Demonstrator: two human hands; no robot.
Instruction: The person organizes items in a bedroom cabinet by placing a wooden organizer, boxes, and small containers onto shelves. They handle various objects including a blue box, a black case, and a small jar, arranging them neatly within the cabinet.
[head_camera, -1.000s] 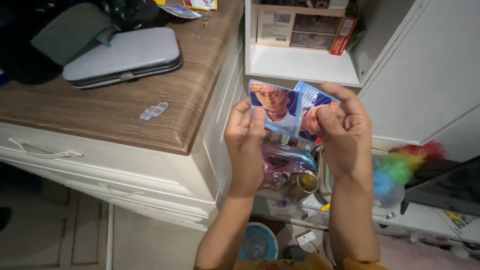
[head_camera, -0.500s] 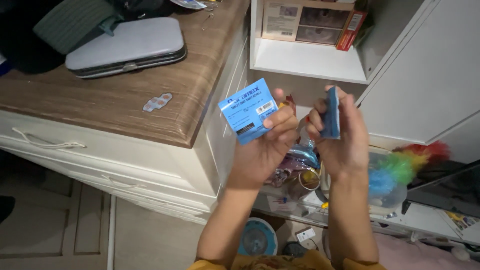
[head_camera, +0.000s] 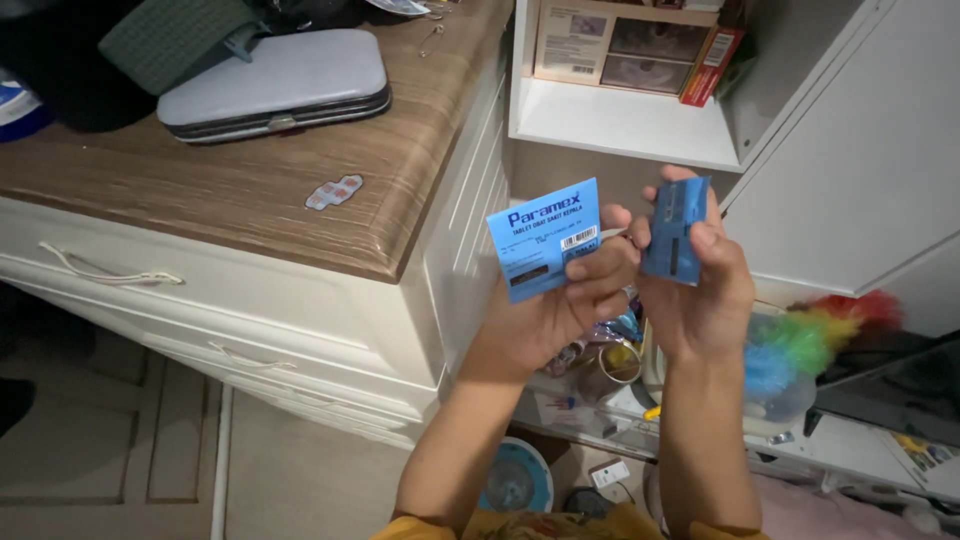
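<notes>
From the head camera, both hands are raised in front of a white cabinet. The left hand (head_camera: 545, 310) holds a flat blue packet (head_camera: 543, 240) with its printed face turned up toward the camera; its fingers (head_camera: 600, 268) are clamped on the packet's lower right corner, so most of the face stays uncovered and readable. The right hand (head_camera: 705, 290) holds a second, darker blue packet (head_camera: 675, 232), turned nearly edge-on, with its fingers closed around the long sides. The two packets sit just beside each other, apparently not touching, as if one has been split off from the other for a look at each side.

To the left, a wood-topped bench (head_camera: 250, 200) over white drawers carries a grey zipped case (head_camera: 275, 85) and a small blister strip (head_camera: 333, 191) lying loose near the front edge. Above the hands, a white shelf (head_camera: 625, 125) holds flat boxes standing upright. Lower right, a rainbow-coloured duster (head_camera: 815, 335) rests among clutter on a low shelf.
</notes>
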